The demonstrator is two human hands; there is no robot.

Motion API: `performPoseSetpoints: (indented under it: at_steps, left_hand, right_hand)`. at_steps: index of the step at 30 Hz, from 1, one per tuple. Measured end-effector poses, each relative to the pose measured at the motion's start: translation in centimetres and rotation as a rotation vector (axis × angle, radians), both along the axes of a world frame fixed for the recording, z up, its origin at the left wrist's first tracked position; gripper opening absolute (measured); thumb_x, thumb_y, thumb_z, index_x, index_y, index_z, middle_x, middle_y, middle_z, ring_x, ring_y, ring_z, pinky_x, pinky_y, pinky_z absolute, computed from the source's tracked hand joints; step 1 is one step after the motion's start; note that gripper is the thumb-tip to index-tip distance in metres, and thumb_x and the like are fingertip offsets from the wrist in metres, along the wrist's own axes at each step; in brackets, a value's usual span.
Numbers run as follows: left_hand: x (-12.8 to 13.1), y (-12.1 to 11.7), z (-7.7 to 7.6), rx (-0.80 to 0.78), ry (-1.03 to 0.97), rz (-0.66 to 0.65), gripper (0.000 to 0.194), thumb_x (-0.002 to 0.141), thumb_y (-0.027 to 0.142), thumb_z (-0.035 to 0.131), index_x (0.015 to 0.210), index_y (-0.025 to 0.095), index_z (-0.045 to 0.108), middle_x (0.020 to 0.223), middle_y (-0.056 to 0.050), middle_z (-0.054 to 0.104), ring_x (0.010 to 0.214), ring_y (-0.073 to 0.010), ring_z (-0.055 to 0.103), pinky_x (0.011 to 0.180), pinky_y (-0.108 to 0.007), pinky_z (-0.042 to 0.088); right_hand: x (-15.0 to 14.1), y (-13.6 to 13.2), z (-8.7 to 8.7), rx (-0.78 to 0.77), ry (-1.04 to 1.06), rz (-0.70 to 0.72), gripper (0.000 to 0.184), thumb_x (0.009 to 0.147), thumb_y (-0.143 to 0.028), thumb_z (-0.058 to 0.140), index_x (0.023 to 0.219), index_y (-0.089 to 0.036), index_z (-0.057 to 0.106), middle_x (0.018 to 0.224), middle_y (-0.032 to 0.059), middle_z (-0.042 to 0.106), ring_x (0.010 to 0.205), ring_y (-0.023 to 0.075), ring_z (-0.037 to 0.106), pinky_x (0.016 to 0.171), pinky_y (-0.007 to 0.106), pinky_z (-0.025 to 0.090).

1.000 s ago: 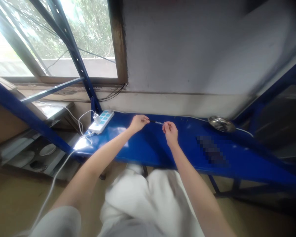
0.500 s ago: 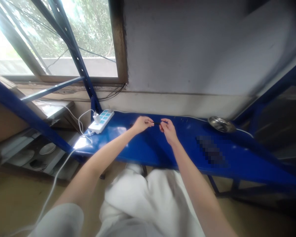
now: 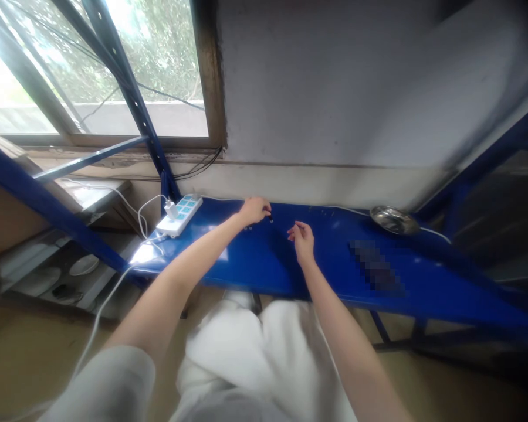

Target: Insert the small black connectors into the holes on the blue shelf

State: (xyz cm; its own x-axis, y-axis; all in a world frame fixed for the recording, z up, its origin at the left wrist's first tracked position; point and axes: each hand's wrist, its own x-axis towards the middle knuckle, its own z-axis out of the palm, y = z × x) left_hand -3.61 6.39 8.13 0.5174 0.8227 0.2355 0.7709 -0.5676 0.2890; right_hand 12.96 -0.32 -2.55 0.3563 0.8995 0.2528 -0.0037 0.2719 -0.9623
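Note:
My left hand (image 3: 256,209) is closed in a pinch over the back part of the blue tabletop (image 3: 255,264). From its fingertips hangs a small black piece (image 3: 271,218) with a light tip; its exact kind is too small to tell. Just below this hand, a few tiny dark pieces (image 3: 248,227) with pale ends lie on the table, partly covered by the hand. To the right, my right hand (image 3: 304,239) hovers over the table, its fingers loosely bent and apart. Nothing shows between them.
A white power strip (image 3: 180,215) with a plug in it stands at the table's left end. A shiny metal bowl (image 3: 395,221) sits at the back right, near a dark blurred-out object (image 3: 376,266). Blue frame posts (image 3: 134,88) rise at the left, before the window.
My hands have moved apart; both were on the small black piece. The left keeps it, now pointing down, slightly left of before. The right has let go and lowered a little.

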Motion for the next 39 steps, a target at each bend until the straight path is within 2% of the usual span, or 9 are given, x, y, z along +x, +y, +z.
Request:
performPoseSetpoints:
  at_steps: [3,7,14,20,29,39]
  left_hand:
    - [0.0,0.9,-0.5,-0.015,0.169,0.058,0.011,0.073,0.021,0.059,0.08,0.018,0.068,0.098,-0.007,0.064,0.101,-0.0247,0.051,0.089,-0.041,0.033]
    - [0.0,1.3,-1.4,-0.036,0.238,0.1,0.011,0.073,0.02,0.059,0.08,0.018,0.068,0.1,-0.007,0.062,0.105,-0.0253,0.047,0.091,-0.041,0.03]
    - [-0.3,1.8,-2.4,-0.086,0.175,0.146,0.007,0.068,0.017,0.062,0.072,0.016,0.067,0.1,-0.01,0.06,0.103,-0.0286,0.046,0.091,-0.042,0.027]
    - [-0.7,2.3,-3.1,-0.106,0.129,0.151,0.005,0.064,0.015,0.063,0.067,0.017,0.066,0.092,-0.008,0.062,0.101,-0.0269,0.046,0.092,-0.041,0.026]
    - [-1.1,2.5,-3.3,-0.106,0.193,0.163,0.006,0.067,0.017,0.062,0.071,0.017,0.067,0.094,-0.008,0.062,0.098,-0.0263,0.047,0.089,-0.041,0.027]
    - [-1.2,2.3,-3.9,-0.125,0.164,0.166,0.006,0.063,0.014,0.063,0.068,0.017,0.066,0.09,-0.008,0.062,0.099,-0.0265,0.048,0.091,-0.041,0.027]
  right_hand:
    - [0.5,0.0,-1.0,-0.01,-0.02,-0.046,0.028,0.076,-0.039,0.052,0.095,-0.019,0.052,0.07,-0.0011,0.057,0.054,0.0093,0.051,0.056,0.026,0.043]
    - [0.5,-0.3,-1.6,-0.047,-0.02,-0.042,0.025,0.074,-0.035,0.052,0.093,-0.018,0.054,0.069,-0.0013,0.056,0.054,0.0094,0.051,0.057,0.026,0.044]
    - [0.3,-0.4,-2.0,-0.052,-0.049,-0.015,0.023,0.073,-0.034,0.052,0.091,-0.018,0.053,0.067,-0.0015,0.055,0.054,0.0097,0.05,0.056,0.026,0.043]
    - [0.4,-0.5,-2.1,-0.06,-0.061,-0.025,0.024,0.073,-0.035,0.052,0.091,-0.019,0.053,0.067,-0.0014,0.055,0.055,0.01,0.049,0.057,0.027,0.044]
    - [0.3,-0.8,-1.9,-0.079,-0.099,-0.01,0.022,0.074,-0.033,0.051,0.09,-0.018,0.054,0.067,-0.0011,0.055,0.055,0.0098,0.05,0.056,0.026,0.042]
    - [0.4,-0.7,-2.0,-0.091,-0.114,-0.021,0.023,0.074,-0.034,0.051,0.09,-0.018,0.054,0.067,-0.0007,0.056,0.055,0.0102,0.05,0.056,0.026,0.043]
